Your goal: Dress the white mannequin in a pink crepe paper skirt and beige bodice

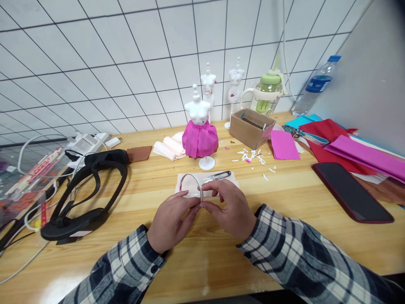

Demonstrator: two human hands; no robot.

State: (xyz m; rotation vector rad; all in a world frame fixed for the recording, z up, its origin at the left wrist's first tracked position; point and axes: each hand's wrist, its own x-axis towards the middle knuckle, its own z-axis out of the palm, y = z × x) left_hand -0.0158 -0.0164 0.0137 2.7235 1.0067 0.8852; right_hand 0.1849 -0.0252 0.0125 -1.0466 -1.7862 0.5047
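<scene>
My left hand [172, 219] and my right hand [229, 207] meet at the middle of the wooden table, fingers pinched together on a thin pale strip bent into a loop [191, 183]. Under the loop lies a white sheet [207, 179], and a small thread snip [218, 176] rests on it just beyond my right fingers. Behind them stands a small white mannequin [198, 110] wearing a magenta paper skirt [200, 139].
A black headband device [85, 192] with cables lies at the left. White folded paper [169, 147], two more mannequins [221, 86], a cardboard box [251, 126], a green-lidded jug [268, 90], a water bottle [313, 84], coloured sheets [348, 145], and a dark phone [351, 192] are also there.
</scene>
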